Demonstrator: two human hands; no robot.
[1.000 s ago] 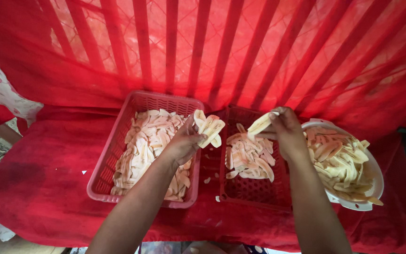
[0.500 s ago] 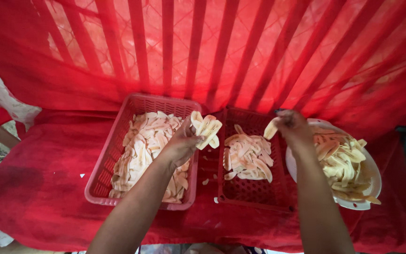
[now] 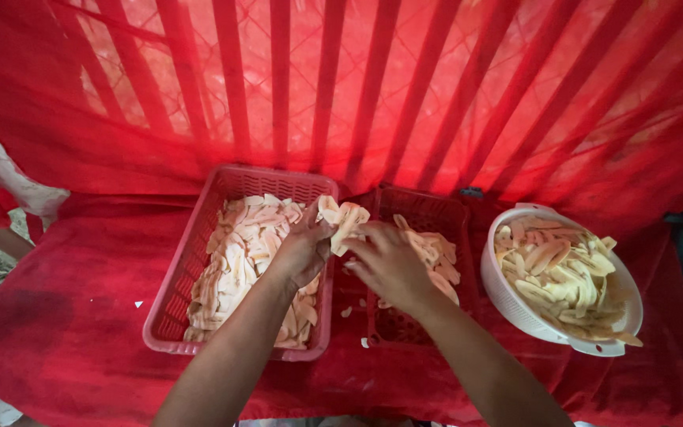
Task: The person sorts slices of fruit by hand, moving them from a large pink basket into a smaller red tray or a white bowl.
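The left hand (image 3: 303, 251) holds a small stack of pale slices (image 3: 342, 219), maybe banana or some root, up in the air. Its fingers are closed around the stack. The stack hangs between the two baskets, just above their near edges.

The right hand (image 3: 387, 261) is right beside it. Its fingertips touch the stack from the other side. I cannot tell if this hand is pinching a slice or only pressing on the stack.

On the left sits a pink basket (image 3: 174, 304). It is quite full of slices laid in neat rows. This part of the work looks mostly done.

In the middle is a red basket (image 3: 452, 217). It has only a few slices in it, at the far end, and much of its floor is bare. This one looks just begun.

On the right is a white round strainer bowl (image 3: 507, 300). It is heaped with loose slices. So a lot looks left to sort.

Everything rests on a worktop covered by a red cloth (image 3: 65, 316). A few small crumbs (image 3: 347, 311) lie between the baskets. Behind it all hangs red netting (image 3: 436, 95) over bars.
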